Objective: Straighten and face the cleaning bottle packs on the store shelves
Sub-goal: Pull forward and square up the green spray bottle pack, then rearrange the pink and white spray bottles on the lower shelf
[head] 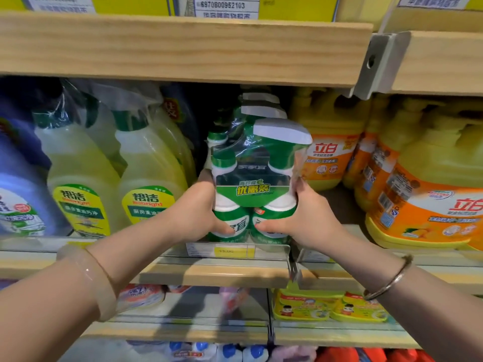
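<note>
Green bottle pack [254, 189] gripped between left hand [200, 214] and right hand [304, 218].

Both our hands cover the lower sides of the green bottle pack [254, 186], so we can't read the labels under the left hand [201, 207] or right hand [300, 212]. More packs behind the grip are mostly hidden. The yellow price tag [233, 251] just below is too blurry to read. The purple bottle [18, 194] far left is cut off.
</note>
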Available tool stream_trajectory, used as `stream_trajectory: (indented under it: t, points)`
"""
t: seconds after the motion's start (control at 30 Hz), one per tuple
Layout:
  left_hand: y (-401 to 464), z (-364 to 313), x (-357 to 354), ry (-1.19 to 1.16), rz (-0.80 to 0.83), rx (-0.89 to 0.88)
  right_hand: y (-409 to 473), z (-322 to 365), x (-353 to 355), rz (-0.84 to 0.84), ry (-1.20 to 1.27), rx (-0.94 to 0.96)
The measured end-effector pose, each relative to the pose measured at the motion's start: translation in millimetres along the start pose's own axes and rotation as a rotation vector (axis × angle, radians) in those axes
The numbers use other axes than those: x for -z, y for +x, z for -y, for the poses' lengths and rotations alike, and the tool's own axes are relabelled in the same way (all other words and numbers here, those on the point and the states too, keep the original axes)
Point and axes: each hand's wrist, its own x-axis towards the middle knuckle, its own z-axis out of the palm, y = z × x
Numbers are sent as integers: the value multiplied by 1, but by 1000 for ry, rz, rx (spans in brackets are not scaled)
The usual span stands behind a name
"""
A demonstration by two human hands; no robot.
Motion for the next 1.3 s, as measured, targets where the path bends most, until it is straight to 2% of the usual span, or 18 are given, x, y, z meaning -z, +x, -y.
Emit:
stream_trajectory:
  t: [0.07,0.13,0.23,0.43,0.73,0.87,1.07,1.3]
  points:
    - [1,1,-5,-15,-6,10,-1,0,-1,-4,-14,11]
    - [-1,2,-10,-41,-82,26,-1,0,0,2,-17,11]
    - [-5,3,-14,-95,-105,-38,-2,1,-2,-9,-16,18]
    - [-12,4,-16,-47,-186,-92,-1,1,-10,-59,-55,17]
    - [-20,-3,-15,-57,-237,-83,-3,4,-8,-1,-25,3]
    - [-26,-8,-6,-131,-275,-103,-6,7,-2,9,-33,-47]
    - [-58,-24,14,88,-351,-117,-21,19,27,46,-135,-110]
    - [-79,-21,16,153,-268,-25,-38,22,33,64,-161,-118]
